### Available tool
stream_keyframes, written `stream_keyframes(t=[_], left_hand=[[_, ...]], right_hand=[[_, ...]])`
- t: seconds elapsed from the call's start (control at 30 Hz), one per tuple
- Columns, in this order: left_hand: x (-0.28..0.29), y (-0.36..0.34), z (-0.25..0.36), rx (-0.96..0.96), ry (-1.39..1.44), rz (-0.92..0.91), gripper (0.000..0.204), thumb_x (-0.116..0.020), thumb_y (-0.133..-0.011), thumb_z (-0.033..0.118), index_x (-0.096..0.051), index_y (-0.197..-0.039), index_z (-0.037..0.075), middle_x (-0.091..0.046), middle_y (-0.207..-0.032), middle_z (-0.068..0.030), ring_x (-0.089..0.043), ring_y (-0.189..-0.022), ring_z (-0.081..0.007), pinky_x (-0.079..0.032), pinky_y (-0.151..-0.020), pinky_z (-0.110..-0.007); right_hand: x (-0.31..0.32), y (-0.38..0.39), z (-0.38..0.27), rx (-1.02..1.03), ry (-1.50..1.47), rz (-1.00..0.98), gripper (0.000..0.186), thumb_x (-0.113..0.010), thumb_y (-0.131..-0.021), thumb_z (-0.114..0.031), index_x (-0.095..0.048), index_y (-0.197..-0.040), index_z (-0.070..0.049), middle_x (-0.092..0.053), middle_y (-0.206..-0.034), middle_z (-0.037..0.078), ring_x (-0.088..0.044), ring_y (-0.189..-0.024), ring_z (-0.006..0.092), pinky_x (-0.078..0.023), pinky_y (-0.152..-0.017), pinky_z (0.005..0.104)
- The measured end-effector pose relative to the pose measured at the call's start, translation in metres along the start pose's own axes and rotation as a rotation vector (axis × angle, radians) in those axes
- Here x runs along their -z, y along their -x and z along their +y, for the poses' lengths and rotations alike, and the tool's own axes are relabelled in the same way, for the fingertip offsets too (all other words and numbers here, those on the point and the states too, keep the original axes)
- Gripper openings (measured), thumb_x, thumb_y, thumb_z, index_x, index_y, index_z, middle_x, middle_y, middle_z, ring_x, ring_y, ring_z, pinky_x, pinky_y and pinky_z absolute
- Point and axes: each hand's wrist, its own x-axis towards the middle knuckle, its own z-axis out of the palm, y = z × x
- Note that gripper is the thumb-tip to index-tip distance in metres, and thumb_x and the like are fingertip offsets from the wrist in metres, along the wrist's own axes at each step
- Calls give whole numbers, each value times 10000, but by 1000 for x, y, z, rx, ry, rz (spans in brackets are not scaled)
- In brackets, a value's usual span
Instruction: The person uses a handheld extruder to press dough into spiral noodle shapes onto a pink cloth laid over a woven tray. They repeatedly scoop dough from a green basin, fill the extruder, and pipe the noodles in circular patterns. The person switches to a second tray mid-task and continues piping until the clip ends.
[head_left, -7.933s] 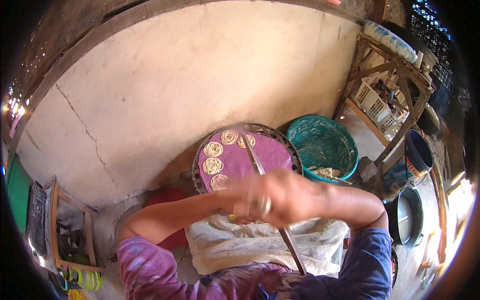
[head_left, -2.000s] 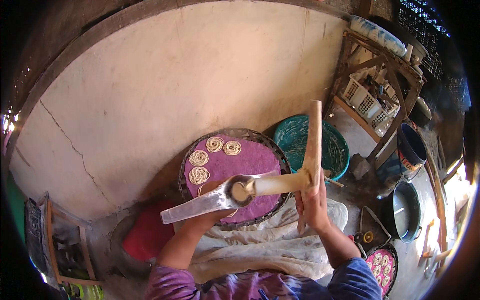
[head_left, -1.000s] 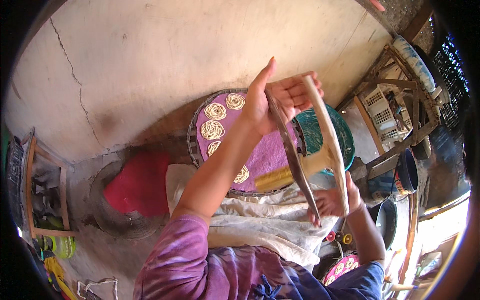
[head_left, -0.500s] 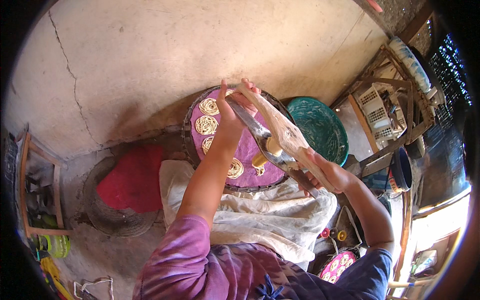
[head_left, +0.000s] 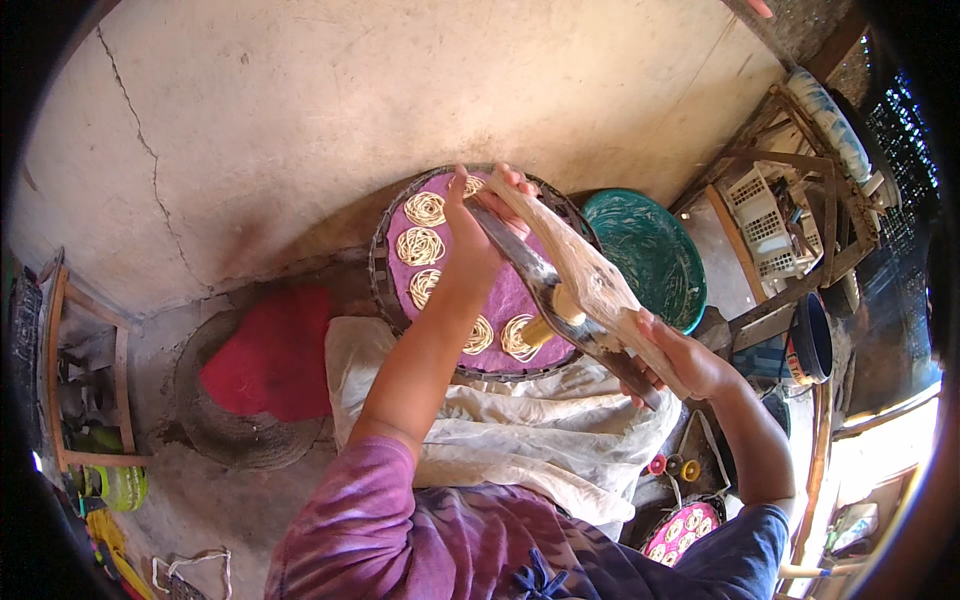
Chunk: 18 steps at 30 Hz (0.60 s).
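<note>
At the centre of the frame, a two-bar press slants from upper left to lower right above a round tray.
The left hand clasps its upper-left end, thumb and fingertips showing; the right hand clasps its lower-right end. Between them, the yellowish cylinder points down-left, its tip over a coil of strands near the tray's lower edge; whether they touch, I cannot tell.

Cracked pale wall, grey floor, bright daylight at right
</note>
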Motion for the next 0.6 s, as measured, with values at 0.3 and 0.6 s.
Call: stream_keyframes(t=[0.3, 0.6], left_hand=[[45, -5, -20, 54, 177, -180, 408, -513, -912, 522, -571, -957, 121, -580, -835, -23, -569, -872, -234, -458, -832, -459], [42, 1, -6, -154, 54, -150, 212, -530, -947, 373, -590, -914, 172, -620, -860, 56, -627, -843, -132, -439, -806, -429]], right_hand=[[29, -48, 51, 119, -471, -254, 918, -233, -874, -783, -427, -1356, -27, -640, -986, 281, -691, -697, 371, -594, -609, 423], [11, -142, 123, 195, -1051, -801, 674, -387, -958, -582, -429, -1388, -66, -588, -967, 220, -606, -616, 208, -541, -600, 370]])
